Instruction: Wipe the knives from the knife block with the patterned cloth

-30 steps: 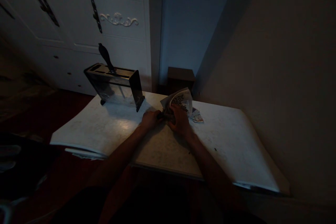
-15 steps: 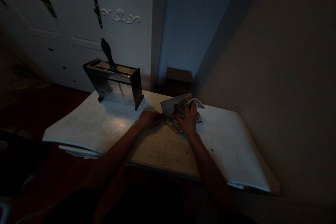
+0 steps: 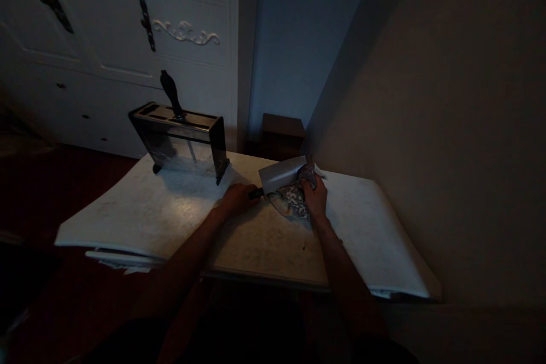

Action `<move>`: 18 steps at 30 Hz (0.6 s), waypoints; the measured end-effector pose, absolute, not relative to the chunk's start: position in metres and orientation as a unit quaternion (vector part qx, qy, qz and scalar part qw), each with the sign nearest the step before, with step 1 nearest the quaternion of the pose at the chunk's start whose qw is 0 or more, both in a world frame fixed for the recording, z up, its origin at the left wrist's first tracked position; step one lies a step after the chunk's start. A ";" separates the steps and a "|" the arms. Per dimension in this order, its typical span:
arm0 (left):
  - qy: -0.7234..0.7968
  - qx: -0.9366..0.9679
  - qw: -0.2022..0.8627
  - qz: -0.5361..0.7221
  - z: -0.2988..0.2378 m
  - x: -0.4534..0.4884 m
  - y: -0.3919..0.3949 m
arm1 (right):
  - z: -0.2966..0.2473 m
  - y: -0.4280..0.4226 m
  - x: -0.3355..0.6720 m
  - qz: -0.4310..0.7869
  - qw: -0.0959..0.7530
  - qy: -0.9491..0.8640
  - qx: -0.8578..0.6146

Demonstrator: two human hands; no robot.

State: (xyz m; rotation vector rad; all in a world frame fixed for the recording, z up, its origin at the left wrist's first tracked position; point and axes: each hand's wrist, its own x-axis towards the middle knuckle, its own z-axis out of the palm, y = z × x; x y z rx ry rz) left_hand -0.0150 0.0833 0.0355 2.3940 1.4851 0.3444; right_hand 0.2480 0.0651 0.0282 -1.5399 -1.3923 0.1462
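My left hand (image 3: 237,197) is closed around the dark handle of a broad cleaver (image 3: 281,174), whose grey blade points right over the white table (image 3: 162,210). My right hand (image 3: 314,195) grips a patterned cloth (image 3: 292,203) bunched against the blade's lower edge and far end. The cloth hangs partly under the blade. Both forearms reach in from the bottom of the view.
A knife block (image 3: 181,139) with clear sides stands at the table's back left, one black-handled knife (image 3: 171,94) in it. White cupboard doors (image 3: 115,40) stand behind. A small brown box (image 3: 280,132) sits in the corner; a wall (image 3: 447,125) runs along the right.
My right hand has moved with the cloth from over the blade to its far right end, uncovering the cleaver's flat side. My left hand stays on the handle.
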 end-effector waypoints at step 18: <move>0.538 0.754 0.276 0.257 0.028 -0.011 0.089 | 0.044 0.068 0.266 0.214 0.703 -0.337 -0.589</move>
